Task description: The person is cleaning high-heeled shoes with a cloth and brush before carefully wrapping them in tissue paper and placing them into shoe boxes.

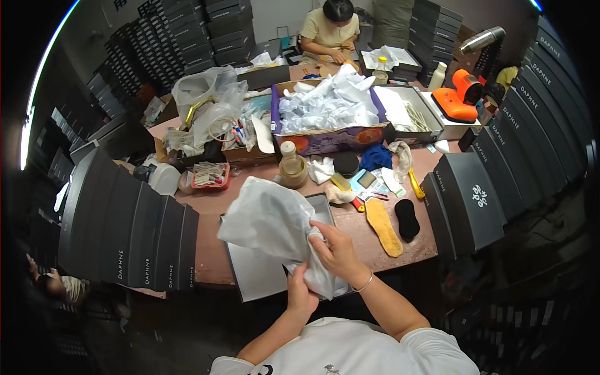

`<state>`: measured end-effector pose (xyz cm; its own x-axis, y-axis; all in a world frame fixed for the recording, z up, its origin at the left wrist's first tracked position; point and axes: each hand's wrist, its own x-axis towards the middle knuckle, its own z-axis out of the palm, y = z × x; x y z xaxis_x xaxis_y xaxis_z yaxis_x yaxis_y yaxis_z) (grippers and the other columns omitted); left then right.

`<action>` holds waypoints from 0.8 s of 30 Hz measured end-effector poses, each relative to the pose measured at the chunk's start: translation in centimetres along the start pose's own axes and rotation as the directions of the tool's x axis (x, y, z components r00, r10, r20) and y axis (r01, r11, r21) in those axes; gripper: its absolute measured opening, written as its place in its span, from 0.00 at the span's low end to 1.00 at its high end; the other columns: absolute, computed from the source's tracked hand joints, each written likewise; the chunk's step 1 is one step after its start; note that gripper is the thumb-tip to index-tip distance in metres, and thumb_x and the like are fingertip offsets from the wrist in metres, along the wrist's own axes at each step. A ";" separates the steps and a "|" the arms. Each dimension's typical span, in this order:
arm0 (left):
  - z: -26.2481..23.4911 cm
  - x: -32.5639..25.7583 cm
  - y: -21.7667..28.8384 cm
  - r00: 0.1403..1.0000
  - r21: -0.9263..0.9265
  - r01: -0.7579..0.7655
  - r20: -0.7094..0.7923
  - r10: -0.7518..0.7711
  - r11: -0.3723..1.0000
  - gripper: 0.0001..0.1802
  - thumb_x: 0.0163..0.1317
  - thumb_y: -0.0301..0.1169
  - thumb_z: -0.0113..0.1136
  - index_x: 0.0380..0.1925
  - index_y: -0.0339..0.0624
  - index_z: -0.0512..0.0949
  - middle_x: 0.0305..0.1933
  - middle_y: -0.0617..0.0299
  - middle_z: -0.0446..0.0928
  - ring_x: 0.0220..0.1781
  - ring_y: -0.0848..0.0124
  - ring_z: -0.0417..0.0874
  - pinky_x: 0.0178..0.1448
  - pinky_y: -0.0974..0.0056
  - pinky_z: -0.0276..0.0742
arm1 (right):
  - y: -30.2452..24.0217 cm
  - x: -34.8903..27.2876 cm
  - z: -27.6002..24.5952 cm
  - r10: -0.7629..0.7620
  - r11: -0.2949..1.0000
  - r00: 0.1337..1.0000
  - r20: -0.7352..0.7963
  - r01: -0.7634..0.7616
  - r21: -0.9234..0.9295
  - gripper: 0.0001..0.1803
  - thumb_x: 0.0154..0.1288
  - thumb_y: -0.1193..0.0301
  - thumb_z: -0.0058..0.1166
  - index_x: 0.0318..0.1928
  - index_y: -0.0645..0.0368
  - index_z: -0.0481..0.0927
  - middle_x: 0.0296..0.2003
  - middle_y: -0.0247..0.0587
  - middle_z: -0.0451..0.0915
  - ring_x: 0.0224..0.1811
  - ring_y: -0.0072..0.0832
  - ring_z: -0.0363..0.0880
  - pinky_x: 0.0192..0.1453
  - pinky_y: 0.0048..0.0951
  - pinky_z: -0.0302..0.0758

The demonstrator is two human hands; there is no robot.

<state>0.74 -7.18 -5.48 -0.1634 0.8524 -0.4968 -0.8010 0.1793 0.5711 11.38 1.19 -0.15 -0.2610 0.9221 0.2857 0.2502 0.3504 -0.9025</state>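
Crinkled white tissue-paper sheet [270,222] — both hands, left hand [301,292] and right hand [337,250], pinching it over open grey cardboard box [250,269] — best kept bunched, low.

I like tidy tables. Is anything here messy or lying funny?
Yes. A tan insole and a black insole lie loose on the table. White paper spills over its box.

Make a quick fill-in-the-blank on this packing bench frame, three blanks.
1. Both hands, left hand and right hand, grip a sheet of white ____ paper.
2. Under the paper lies an open ____ shoebox.
3. The tan insole lies on the table beside a ____ insole.

Missing words: tissue; grey; black
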 end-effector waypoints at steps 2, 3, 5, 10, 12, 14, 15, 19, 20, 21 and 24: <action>-2.1 1.4 1.8 0.993 -0.015 0.046 0.106 -0.044 0.999 0.24 0.66 0.41 0.47 0.57 0.39 0.69 0.58 0.56 0.74 0.60 0.63 0.75 0.65 0.56 0.70 | 0.5 -0.4 0.5 0.091 0.958 0.996 -0.017 -0.083 0.275 0.10 0.64 0.74 0.56 0.44 0.64 0.81 0.31 0.46 0.79 0.26 0.29 0.77 0.32 0.25 0.71; -3.0 1.8 2.9 0.988 -0.027 0.048 0.147 -0.044 0.998 0.25 0.65 0.42 0.46 0.57 0.39 0.70 0.57 0.55 0.75 0.59 0.62 0.77 0.65 0.56 0.71 | 0.6 -0.7 0.4 0.014 0.988 1.000 -0.004 -0.013 0.156 0.09 0.64 0.74 0.56 0.44 0.64 0.81 0.31 0.46 0.79 0.26 0.31 0.77 0.32 0.26 0.72; -3.5 2.2 4.4 0.995 -0.076 -0.044 0.089 0.051 0.996 0.25 0.60 0.35 0.46 0.56 0.37 0.68 0.54 0.52 0.75 0.55 0.63 0.79 0.58 0.56 0.76 | 0.3 -1.5 -0.7 -0.150 0.986 0.988 0.038 0.153 -0.069 0.09 0.64 0.74 0.56 0.44 0.62 0.80 0.30 0.44 0.79 0.26 0.34 0.77 0.32 0.28 0.73; -6.2 1.8 7.0 0.975 0.088 -0.182 0.147 0.168 0.979 0.32 0.56 0.34 0.50 0.62 0.34 0.64 0.57 0.52 0.74 0.56 0.63 0.78 0.61 0.58 0.74 | -2.9 -4.6 -2.8 -0.059 0.958 0.459 0.886 0.277 -0.080 0.22 0.63 0.58 0.59 0.52 0.59 0.78 0.36 0.51 0.80 0.37 0.46 0.82 0.38 0.37 0.78; -8.2 0.4 9.2 0.955 0.275 -0.235 0.244 0.169 0.932 0.34 0.53 0.32 0.54 0.62 0.31 0.64 0.56 0.54 0.75 0.56 0.64 0.78 0.61 0.61 0.73 | -4.2 -1.5 -5.8 -0.011 0.999 0.687 0.727 0.045 -0.028 0.21 0.60 0.65 0.63 0.51 0.62 0.79 0.35 0.45 0.82 0.36 0.38 0.82 0.37 0.33 0.78; -9.2 -0.9 11.3 0.932 0.530 -0.173 0.361 -0.037 0.830 0.31 0.52 0.28 0.57 0.59 0.31 0.69 0.54 0.56 0.77 0.54 0.68 0.78 0.60 0.64 0.73 | -5.7 2.3 -7.4 -0.235 0.963 0.902 0.362 0.268 -0.043 0.23 0.59 0.66 0.64 0.54 0.60 0.77 0.40 0.48 0.81 0.43 0.42 0.80 0.50 0.35 0.75; -8.7 -1.1 12.0 0.918 0.653 -0.158 0.374 -0.134 0.740 0.30 0.52 0.28 0.59 0.58 0.31 0.71 0.53 0.56 0.78 0.53 0.69 0.78 0.60 0.64 0.73 | -5.9 3.5 -7.1 -0.299 0.948 0.881 0.367 0.320 0.006 0.26 0.60 0.63 0.64 0.56 0.62 0.75 0.44 0.49 0.81 0.50 0.39 0.78 0.56 0.33 0.72; -8.2 -1.0 12.6 0.818 0.777 -0.118 0.429 -0.383 0.619 0.29 0.52 0.29 0.60 0.57 0.32 0.73 0.53 0.58 0.78 0.55 0.70 0.77 0.61 0.66 0.70 | -2.8 2.8 -7.7 -0.044 0.937 0.533 0.845 -0.272 0.221 0.39 0.55 0.52 0.66 0.59 0.68 0.72 0.51 0.48 0.79 0.53 0.34 0.77 0.60 0.33 0.70; -8.1 -1.4 12.8 0.819 0.748 -0.110 0.441 -0.367 0.654 0.32 0.52 0.30 0.60 0.60 0.33 0.71 0.54 0.57 0.78 0.57 0.70 0.76 0.63 0.65 0.68 | -3.8 2.3 -7.3 -0.105 0.946 0.571 0.814 -0.195 0.259 0.37 0.55 0.55 0.66 0.59 0.67 0.72 0.52 0.48 0.79 0.54 0.34 0.77 0.60 0.34 0.69; -8.0 -1.7 12.7 0.815 0.744 -0.065 0.424 -0.394 0.665 0.33 0.53 0.32 0.62 0.60 0.33 0.71 0.55 0.57 0.77 0.57 0.69 0.76 0.64 0.65 0.67 | -4.7 1.6 -7.3 -0.155 0.948 0.612 0.776 -0.130 0.291 0.36 0.54 0.59 0.67 0.59 0.67 0.72 0.53 0.47 0.79 0.54 0.34 0.77 0.61 0.34 0.69; -7.5 -2.8 12.8 0.794 0.687 0.006 0.438 -0.421 0.727 0.35 0.55 0.36 0.65 0.62 0.33 0.69 0.57 0.58 0.76 0.58 0.69 0.75 0.66 0.65 0.65 | -4.9 -0.7 -8.0 -0.147 0.985 0.638 0.756 0.026 0.169 0.33 0.46 0.69 0.68 0.55 0.65 0.75 0.52 0.45 0.79 0.55 0.37 0.77 0.62 0.34 0.69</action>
<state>-13.35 -10.94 -1.71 0.4595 0.8170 -0.3485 -0.1874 0.4727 0.8611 17.77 0.17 6.67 -0.9081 0.4127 0.0709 0.0823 0.3419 -0.9361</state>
